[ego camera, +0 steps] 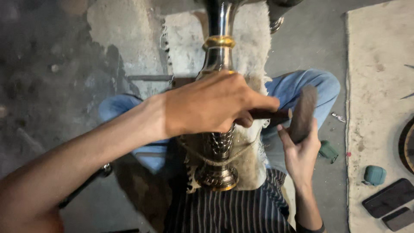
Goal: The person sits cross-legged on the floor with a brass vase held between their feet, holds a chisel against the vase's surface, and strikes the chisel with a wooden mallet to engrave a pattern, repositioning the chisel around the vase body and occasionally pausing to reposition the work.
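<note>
— What has the left hand (pixel 211 105) got hold of?

— It is clenched around a dark handle or tool shaft (pixel 269 115), laid across the metal vase (pixel 219 108) so the grip sits right over the body. The tool's tip meets the right hand (pixel 299 151), which is grasping a dark round pad (pixel 303 113), upright, fingers curled behind it. What the pad is made of I cannot tell.

— And the vase itself?

— It lies lengthwise over the person's lap, foot near, neck with its gold band (pixel 219 42) pointing far. A rope (pixel 215 160) loops across the lower stem, seemingly to hold it down. A frayed pale cloth (pixel 254 159) lies beneath, probably cushioning the shiny surface.

— Anything further out?

— On the mat (pixel 379 86) to the right, near corner, a small teal case (pixel 374 174) and two dark flat phones (pixel 390 197). A green item (pixel 328 151) lies on the floor just beside the right knee.
</note>
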